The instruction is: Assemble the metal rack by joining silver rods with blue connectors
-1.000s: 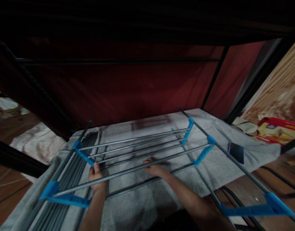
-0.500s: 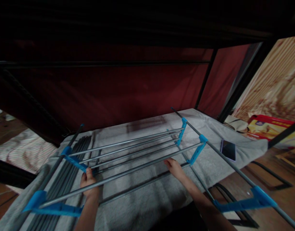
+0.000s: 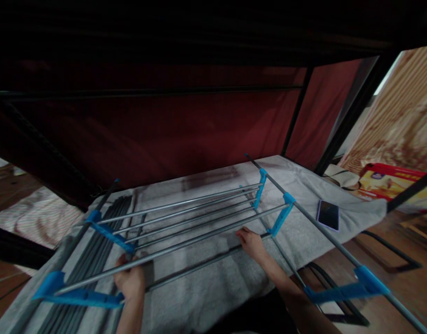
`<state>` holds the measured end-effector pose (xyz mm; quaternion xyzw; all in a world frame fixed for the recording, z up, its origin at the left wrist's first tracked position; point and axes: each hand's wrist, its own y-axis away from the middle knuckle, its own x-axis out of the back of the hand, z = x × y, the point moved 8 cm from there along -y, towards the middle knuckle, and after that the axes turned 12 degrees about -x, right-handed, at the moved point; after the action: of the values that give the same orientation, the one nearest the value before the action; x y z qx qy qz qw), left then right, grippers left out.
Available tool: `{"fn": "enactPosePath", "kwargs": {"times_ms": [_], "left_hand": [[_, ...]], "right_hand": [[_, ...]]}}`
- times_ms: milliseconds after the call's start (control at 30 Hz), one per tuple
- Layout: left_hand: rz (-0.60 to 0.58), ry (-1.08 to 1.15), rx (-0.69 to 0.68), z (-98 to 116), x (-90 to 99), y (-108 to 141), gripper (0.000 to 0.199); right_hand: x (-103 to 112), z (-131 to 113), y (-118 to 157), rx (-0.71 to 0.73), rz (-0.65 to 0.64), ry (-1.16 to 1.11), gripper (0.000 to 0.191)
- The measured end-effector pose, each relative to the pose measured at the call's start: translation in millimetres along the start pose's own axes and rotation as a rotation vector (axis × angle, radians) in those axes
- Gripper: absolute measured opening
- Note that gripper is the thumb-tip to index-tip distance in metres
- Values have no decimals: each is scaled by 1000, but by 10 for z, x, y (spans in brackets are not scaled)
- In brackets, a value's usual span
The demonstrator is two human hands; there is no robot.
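A rack of grey metal tubes (image 3: 199, 237) and blue plastic brackets (image 3: 107, 235) lies across the bed in front of me. Beneath its front long tube, close to the lower end of the left inner bracket, is my left hand (image 3: 131, 280). Its fingers are curled and partly covered by that tube; what they grip cannot be made out. My right hand (image 3: 250, 241) reaches between the tubes near the right bracket (image 3: 282, 219), fingertips pinched together. Anything between them is too small or hidden to tell.
Several loose grey tubes (image 3: 95, 260) lie at the left on a grey blanket (image 3: 303, 185). A phone (image 3: 328, 215) rests right of the rack. Black bed-frame posts (image 3: 298, 111) stand around, with a red-and-yellow package (image 3: 387, 181) beyond at the right.
My left hand has slid down off the bracket's end and turned beneath the front tube. My right hand has barely moved. The whole view has shifted slightly.
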<state>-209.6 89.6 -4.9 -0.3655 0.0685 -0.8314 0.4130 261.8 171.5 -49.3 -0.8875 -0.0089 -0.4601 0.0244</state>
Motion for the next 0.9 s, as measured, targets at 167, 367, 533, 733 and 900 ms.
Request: {"fn": "enactPosePath", "kwargs": {"times_ms": [167,367,533,733,900], "left_hand": [[-37,-2,-156,263,81,470,41],[-369,195,-411,902,-8,1088,32],[-482,300,-624,1760,71,1223,27],[-358,431,-894,2996,407,948,24],[-342,410,-1016,3867,685,729,26]], "right_hand": [[101,145,-120,-74,146,-325,28],[542,434,-237,-223,578,-519,37],[910,488,-457,-278,752,-510,57],[1217,388,-840,-204,828,-513,66],[1312,333,-1007,-100,819,-630,67]]}}
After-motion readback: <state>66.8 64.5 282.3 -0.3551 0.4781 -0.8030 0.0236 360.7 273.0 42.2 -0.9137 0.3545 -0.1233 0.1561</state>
